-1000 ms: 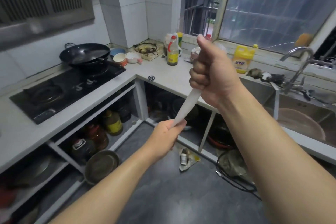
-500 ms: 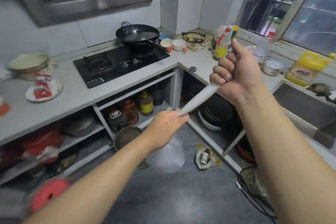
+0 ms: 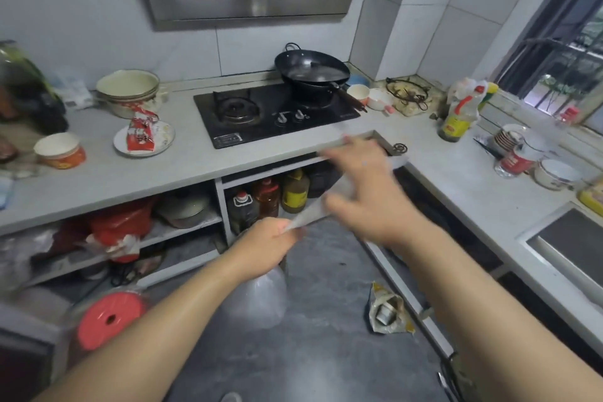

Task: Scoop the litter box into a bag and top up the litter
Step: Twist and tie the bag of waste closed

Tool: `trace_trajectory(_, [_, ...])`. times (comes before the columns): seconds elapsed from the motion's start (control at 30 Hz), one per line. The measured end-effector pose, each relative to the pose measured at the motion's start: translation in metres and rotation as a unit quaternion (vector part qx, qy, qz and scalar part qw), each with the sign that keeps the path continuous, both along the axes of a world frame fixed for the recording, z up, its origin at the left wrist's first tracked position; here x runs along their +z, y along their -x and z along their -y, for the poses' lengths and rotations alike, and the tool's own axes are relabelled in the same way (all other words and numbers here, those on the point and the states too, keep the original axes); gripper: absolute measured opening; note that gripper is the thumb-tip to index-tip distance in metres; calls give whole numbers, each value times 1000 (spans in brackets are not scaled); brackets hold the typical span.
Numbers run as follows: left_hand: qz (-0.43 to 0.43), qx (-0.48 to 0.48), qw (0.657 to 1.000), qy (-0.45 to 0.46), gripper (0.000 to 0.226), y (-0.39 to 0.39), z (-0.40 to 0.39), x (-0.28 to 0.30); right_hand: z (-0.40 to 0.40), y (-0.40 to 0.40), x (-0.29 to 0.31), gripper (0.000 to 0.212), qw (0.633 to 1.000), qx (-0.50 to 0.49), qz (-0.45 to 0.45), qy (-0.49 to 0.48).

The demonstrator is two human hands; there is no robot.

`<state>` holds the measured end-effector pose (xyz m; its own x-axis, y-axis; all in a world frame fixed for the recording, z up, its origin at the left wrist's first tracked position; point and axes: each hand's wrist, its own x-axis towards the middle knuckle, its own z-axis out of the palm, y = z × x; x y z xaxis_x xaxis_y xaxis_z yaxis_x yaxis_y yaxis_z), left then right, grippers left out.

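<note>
A clear plastic bag (image 3: 257, 300) hangs over the grey floor, its bulging body just below my left hand (image 3: 267, 245). That hand is closed around the bag's twisted neck. The neck runs taut up and to the right, under my right hand (image 3: 362, 186), and its end pokes out past the hand near the counter corner. My right hand is blurred by motion, its fingers loosely spread over the neck. No litter box or scoop is in view.
An L-shaped grey counter (image 3: 195, 166) carries a black hob (image 3: 261, 117) with a wok (image 3: 313, 72), bowls and bottles. Oil bottles (image 3: 293, 192) stand on the shelf below. A red lid (image 3: 111, 320) and a crumpled packet (image 3: 388, 310) lie on the floor. A sink (image 3: 571, 238) sits at right.
The view has swung left from the window and sink to the hob. My right hand dropped lower and its fist loosened over the bag's neck; the bag's body now shows below my left hand.
</note>
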<state>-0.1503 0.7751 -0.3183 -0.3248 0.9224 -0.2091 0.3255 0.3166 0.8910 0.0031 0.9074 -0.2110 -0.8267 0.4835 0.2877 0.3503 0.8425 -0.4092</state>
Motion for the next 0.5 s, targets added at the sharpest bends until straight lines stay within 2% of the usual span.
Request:
trace_trajectory(0.07, [-2,-15,1000,-3,59,22,5,11,22,36,-13,84,978,98,163,-80])
trace_trajectory(0.1, [-10,-17,1000,-11,63,34,10,17,25,52,-19,79,962,107,223,-112])
trace_trajectory(0.13, [-20,-16,999,-23,65,46,15,23,26,67,-22,64,951,110,260,-122])
trace_trajectory(0.2, [-25,-10,999,-47,56,73,28,31,27,90,-13,20,960,95,256,-56])
trace_trajectory(0.23, [-17,-7,998,-53,49,86,35,34,28,99,-6,12,971,82,223,15])
trace_trajectory(0.3, [-5,0,998,-67,39,109,50,42,30,119,8,16,974,73,178,122])
trace_trajectory(0.4, [73,13,992,-102,36,138,71,58,40,148,36,15,967,107,185,141])
trace_trajectory(0.5, [201,46,972,-113,61,163,89,74,45,173,65,17,961,143,191,142])
